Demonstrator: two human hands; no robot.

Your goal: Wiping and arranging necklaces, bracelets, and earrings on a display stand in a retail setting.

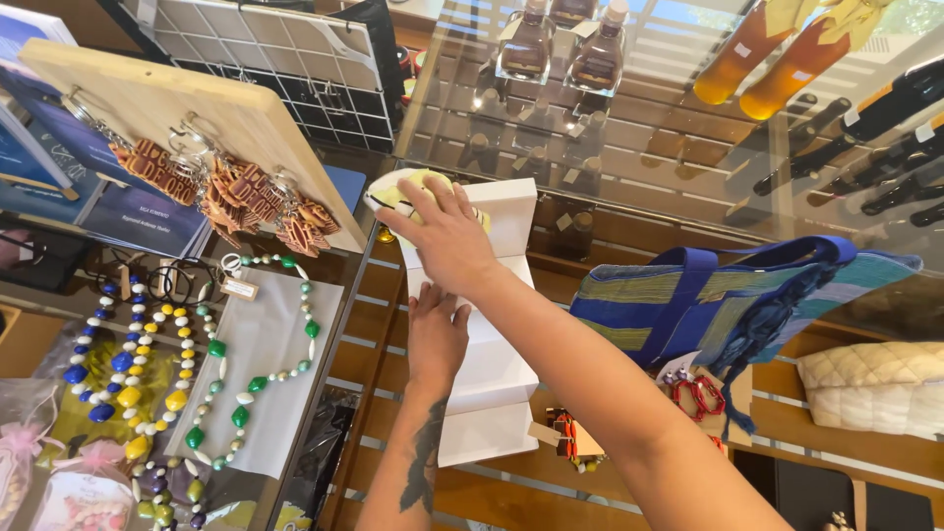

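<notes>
Right hand (447, 236) lies flat, fingers spread, pressing a pale yellow cloth (393, 192) onto one white stepped cardboard display stand (492, 364) (on the glass counter (629, 147)); left hand (436, 329) rests open-fingered on its middle step.

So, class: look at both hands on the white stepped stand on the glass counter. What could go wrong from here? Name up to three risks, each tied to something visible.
1. The right hand presses a yellow-and-white item at the top edge of the white stepped stand; it could slide off.
2. The left hand only rests flat on a step, so the stand might shift on the glass counter.
3. The right forearm passes close to the blue striped bag and could nudge it.
</notes>
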